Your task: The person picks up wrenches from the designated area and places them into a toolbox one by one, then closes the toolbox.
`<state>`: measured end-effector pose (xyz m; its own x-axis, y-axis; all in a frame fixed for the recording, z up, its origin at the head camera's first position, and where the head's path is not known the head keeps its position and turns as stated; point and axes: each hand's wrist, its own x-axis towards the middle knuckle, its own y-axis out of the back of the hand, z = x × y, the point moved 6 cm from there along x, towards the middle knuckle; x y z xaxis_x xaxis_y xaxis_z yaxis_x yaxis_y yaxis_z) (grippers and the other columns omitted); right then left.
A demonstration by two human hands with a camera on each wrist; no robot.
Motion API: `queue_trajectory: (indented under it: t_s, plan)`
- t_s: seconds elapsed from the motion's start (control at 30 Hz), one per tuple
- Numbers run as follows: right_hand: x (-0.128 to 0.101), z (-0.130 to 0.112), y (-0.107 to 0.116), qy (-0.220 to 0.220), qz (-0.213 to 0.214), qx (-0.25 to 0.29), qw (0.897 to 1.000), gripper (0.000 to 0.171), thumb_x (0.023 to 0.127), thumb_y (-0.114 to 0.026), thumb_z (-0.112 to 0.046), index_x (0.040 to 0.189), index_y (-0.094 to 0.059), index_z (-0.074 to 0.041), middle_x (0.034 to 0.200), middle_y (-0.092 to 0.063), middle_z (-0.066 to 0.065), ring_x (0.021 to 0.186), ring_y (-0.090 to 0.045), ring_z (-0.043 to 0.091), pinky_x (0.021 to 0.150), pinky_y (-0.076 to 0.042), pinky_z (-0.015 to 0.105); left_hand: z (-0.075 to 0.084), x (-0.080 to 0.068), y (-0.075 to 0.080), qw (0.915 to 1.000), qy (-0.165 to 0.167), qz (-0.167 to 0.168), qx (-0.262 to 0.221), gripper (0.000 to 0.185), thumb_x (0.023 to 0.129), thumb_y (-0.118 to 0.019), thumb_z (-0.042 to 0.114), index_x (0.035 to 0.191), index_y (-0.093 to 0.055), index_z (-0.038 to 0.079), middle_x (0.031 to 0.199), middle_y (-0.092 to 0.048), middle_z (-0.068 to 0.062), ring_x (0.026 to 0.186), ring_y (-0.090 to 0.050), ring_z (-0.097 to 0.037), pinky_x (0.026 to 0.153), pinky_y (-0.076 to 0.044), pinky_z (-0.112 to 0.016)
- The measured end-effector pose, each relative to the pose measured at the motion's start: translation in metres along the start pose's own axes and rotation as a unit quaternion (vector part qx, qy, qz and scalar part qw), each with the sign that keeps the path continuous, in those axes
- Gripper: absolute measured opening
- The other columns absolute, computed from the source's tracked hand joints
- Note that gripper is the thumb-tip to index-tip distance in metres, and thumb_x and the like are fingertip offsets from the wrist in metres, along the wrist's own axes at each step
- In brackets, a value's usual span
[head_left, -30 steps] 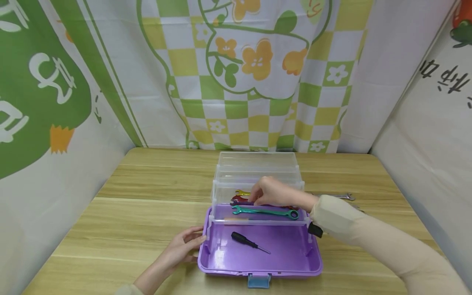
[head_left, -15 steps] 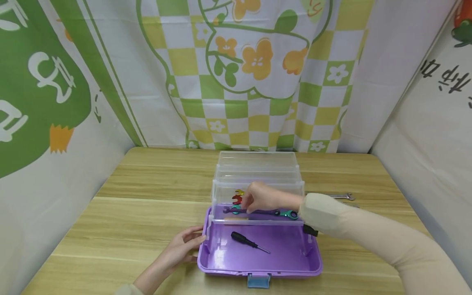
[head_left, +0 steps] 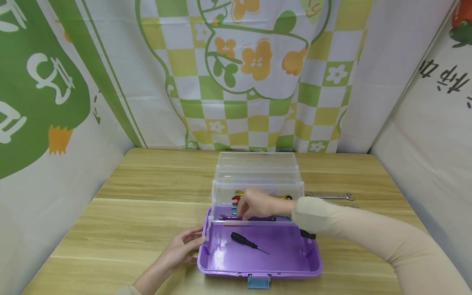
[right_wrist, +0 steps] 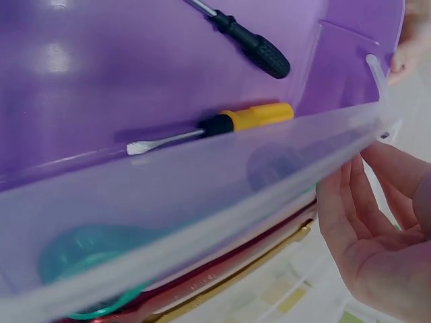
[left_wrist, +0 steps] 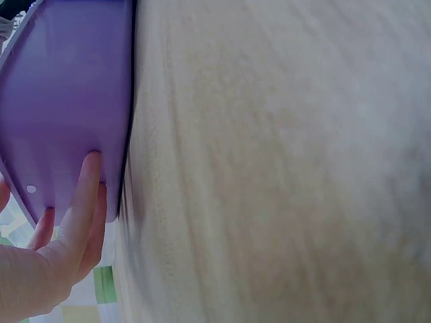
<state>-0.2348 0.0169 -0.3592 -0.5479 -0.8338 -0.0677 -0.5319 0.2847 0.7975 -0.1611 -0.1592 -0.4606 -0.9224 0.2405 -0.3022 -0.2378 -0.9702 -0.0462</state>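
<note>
My left hand point(head_left: 180, 248) rests against the left side of a purple toolbox point(head_left: 284, 272); in the left wrist view its fingers point(left_wrist: 84, 195) lie fairly straight on the outer wall. Over the lowest clear tray, my right hand point(head_left: 256, 203) pinches a purple wrench point(head_left: 262, 218) near its left part. That wrench lies low behind the tray's front edge point(head_left: 258, 223). Partly hidden behind my right hand are a teal wrench point(head_left: 234, 209), a red wrench point(head_left: 235, 200) and a yellow wrench point(head_left: 239, 193). The right wrist view shows the teal wrench's ring end through the clear plastic.
A black-handled screwdriver point(head_left: 243, 239) lies on the toolbox floor. A yellow-and-black screwdriver point(right_wrist: 261, 116) lies there too, near the tray. Stepped clear trays point(head_left: 258, 159) rise behind. Silver wrenches point(head_left: 332, 196) lie on the table at right. A blue latch point(head_left: 259, 282) hangs in front.
My right hand has drawn the purple wrench toward the front and left, past the teal wrench, and lowered it to the tray's front edge. The left hand has stayed put.
</note>
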Motion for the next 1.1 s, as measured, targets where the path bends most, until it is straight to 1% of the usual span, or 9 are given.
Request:
queue_trajectory:
  t_s: [0.23,0.33,0.57,0.77,0.97,1.1]
  plan:
    - [0.0003,0.0029,-0.0027,-0.003,0.004,-0.025,1.0,0.011,0.068,-0.07,0.003,0.079,-0.07,-0.001,0.074,-0.068,0.005,0.067,-0.059,0.005,0.061,-0.047,0.01,0.0003,-0.0003,-0.0009,1.0,0.001,-0.002,-0.002,0.059,0.086,-0.057,0.019,0.131,-0.029,-0.008,0.123,-0.041,-0.029,0.091,-0.057,-0.024,0.075,-0.053,-0.045]
    - [0.0008,0.0037,-0.0031,-0.011,0.003,-0.029,1.0,0.011,0.069,-0.07,0.002,0.079,-0.07,-0.002,0.075,-0.068,0.004,0.068,-0.058,0.006,0.061,-0.047,0.011,0.0003,-0.0005,-0.0009,1.0,0.001,0.0,0.0,0.059,0.085,-0.057,0.019,0.131,-0.029,-0.008,0.123,-0.041,-0.03,0.091,-0.057,-0.025,0.074,-0.053,-0.045]
    - [0.0006,0.0033,-0.0029,-0.014,0.009,-0.05,0.999,0.011,0.069,-0.07,0.001,0.079,-0.07,-0.003,0.073,-0.067,0.002,0.067,-0.058,0.006,0.06,-0.047,0.012,0.0004,-0.0009,-0.001,1.0,0.0,0.006,0.003,0.06,0.085,-0.057,0.02,0.13,-0.03,-0.008,0.124,-0.041,-0.03,0.091,-0.057,-0.025,0.074,-0.053,-0.044]
    - [-0.0003,0.0021,-0.0036,-0.023,0.014,-0.08,0.996,0.012,0.07,-0.07,-0.002,0.081,-0.07,-0.005,0.075,-0.067,0.002,0.069,-0.058,0.009,0.062,-0.048,0.014,0.0003,-0.0006,-0.0009,1.0,0.0,0.004,0.002,0.06,0.085,-0.057,0.019,0.13,-0.029,-0.009,0.124,-0.04,-0.03,0.092,-0.057,-0.025,0.074,-0.053,-0.045]
    - [-0.0022,0.0006,-0.0043,-0.021,0.024,-0.113,0.993,0.011,0.071,-0.07,-0.004,0.082,-0.07,-0.006,0.074,-0.066,0.0,0.068,-0.056,0.008,0.06,-0.047,0.017,-0.0005,0.0001,-0.0006,1.0,0.001,0.006,0.003,0.06,0.085,-0.057,0.019,0.13,-0.029,-0.009,0.124,-0.04,-0.03,0.09,-0.058,-0.024,0.074,-0.053,-0.044]
    - [-0.0028,0.0024,-0.004,-0.016,0.032,-0.115,0.993,0.011,0.071,-0.071,-0.006,0.081,-0.07,-0.007,0.074,-0.066,-0.001,0.067,-0.056,0.007,0.06,-0.047,0.017,-0.0008,0.0006,-0.0003,1.0,0.001,0.005,0.004,0.061,0.085,-0.057,0.02,0.13,-0.029,-0.009,0.124,-0.04,-0.03,0.089,-0.058,-0.023,0.074,-0.053,-0.044]
